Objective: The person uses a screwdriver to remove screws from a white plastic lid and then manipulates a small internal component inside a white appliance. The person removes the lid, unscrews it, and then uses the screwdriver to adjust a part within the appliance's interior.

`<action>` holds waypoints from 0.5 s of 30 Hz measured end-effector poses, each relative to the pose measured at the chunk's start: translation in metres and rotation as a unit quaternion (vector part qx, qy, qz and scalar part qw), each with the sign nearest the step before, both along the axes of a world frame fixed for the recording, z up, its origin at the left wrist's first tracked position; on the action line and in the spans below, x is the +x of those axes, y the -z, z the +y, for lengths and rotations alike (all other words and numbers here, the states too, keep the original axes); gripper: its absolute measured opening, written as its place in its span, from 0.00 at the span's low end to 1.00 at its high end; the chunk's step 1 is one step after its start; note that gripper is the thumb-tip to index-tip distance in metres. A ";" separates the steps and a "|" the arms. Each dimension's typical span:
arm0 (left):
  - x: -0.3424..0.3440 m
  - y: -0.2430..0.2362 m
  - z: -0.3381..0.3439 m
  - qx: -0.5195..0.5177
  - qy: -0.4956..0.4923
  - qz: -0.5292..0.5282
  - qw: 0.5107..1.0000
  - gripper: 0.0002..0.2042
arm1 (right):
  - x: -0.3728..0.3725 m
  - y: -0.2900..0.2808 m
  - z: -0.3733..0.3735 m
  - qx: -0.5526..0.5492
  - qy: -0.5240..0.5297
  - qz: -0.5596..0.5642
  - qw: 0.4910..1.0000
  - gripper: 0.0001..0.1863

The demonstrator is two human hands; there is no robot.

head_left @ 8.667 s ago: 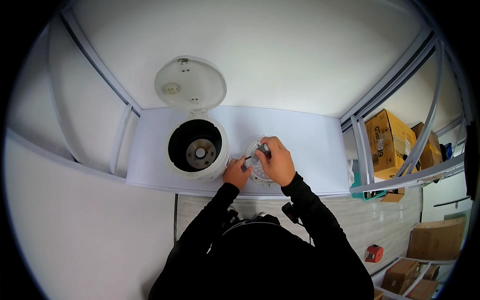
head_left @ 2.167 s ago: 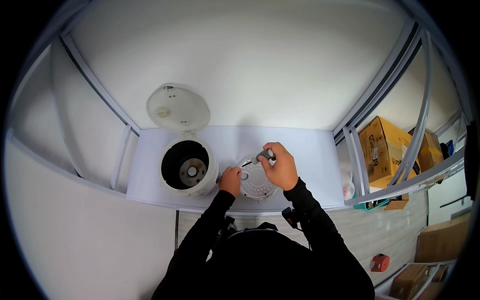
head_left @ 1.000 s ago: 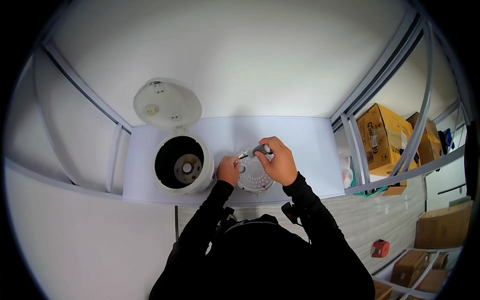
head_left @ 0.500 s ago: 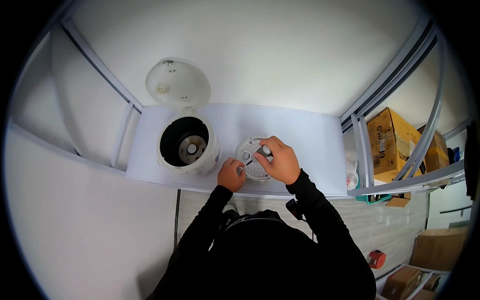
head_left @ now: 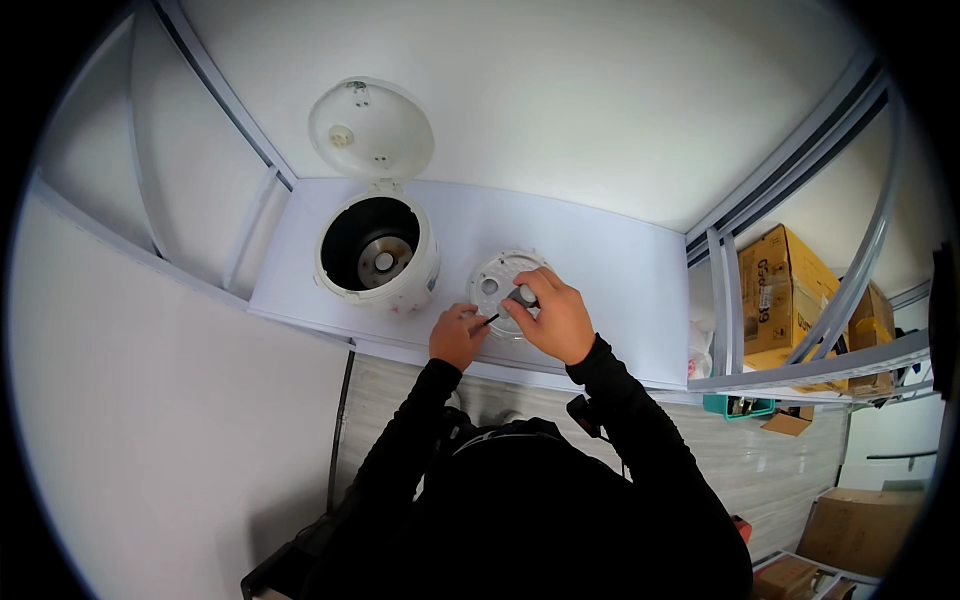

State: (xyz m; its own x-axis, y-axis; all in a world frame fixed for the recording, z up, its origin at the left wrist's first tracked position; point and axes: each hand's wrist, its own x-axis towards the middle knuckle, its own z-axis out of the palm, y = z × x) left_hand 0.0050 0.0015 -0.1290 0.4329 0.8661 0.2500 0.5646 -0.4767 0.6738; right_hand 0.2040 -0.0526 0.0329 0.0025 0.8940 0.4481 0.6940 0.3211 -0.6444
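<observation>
One grey-handled screwdriver with a thin dark shaft (head_left: pixel 516 298) sits grasped by the right hand (head_left: pixel 557 318) over a white, round, perforated disc (head_left: pixel 507 264). Its long axis slants, tip lower-left, toward the left hand (head_left: pixel 457 337), whose grip I cannot tell.

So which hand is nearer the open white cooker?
The left hand: it's to the front right of the cooker; the right hand is farther right, over the white disc.
</observation>
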 end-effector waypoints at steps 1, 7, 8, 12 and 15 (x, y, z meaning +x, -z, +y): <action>0.000 0.000 0.001 -0.003 0.001 0.002 1.000 0.09 | 0.000 0.001 -0.001 -0.006 0.001 0.003 1.000 0.16; -0.001 0.000 0.004 -0.028 0.005 0.001 1.000 0.09 | -0.001 0.002 -0.005 0.030 0.002 -0.021 0.999 0.17; -0.001 -0.001 0.004 -0.031 0.004 0.004 1.000 0.09 | -0.002 0.002 -0.005 0.029 0.003 -0.018 0.999 0.17; -0.001 -0.002 0.005 -0.041 0.004 0.007 0.999 0.09 | -0.003 0.002 -0.006 0.017 0.004 -0.006 1.000 0.17; -0.002 -0.001 0.006 -0.039 0.007 0.010 0.999 0.09 | -0.004 0.000 -0.006 0.010 -0.011 -0.010 1.000 0.16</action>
